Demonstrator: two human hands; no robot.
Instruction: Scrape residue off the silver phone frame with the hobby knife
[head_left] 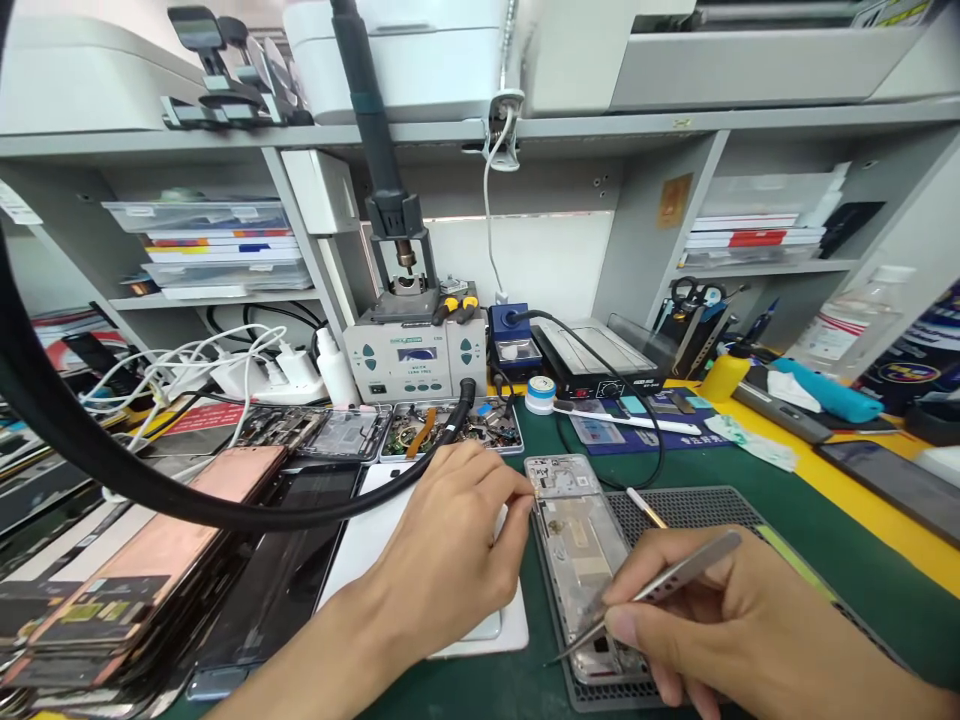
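Note:
An opened phone frame [574, 540], silvery with bare metal inside, lies on a grey perforated mat [724, 505]. My right hand [712, 620] pinches a pair of metal tweezers [675, 578] over the frame's lower part. The tips of the tweezers point left and down, at the frame's lower left edge. At the upper left edge of the frame is my left hand [465, 530], thumb and forefinger closed together. Whatever sits between those fingertips is too small to make out. Beneath the left wrist is a white phone or panel [367, 560].
Stacked phone parts [210, 520] crowd the left side. A black hose [315, 515] arcs across the front left from the soldering station [416, 358]. Behind the hands stands a tray of small parts [487, 430]. A white-handled brush [637, 418] and a yellow bottle [724, 375] are at right.

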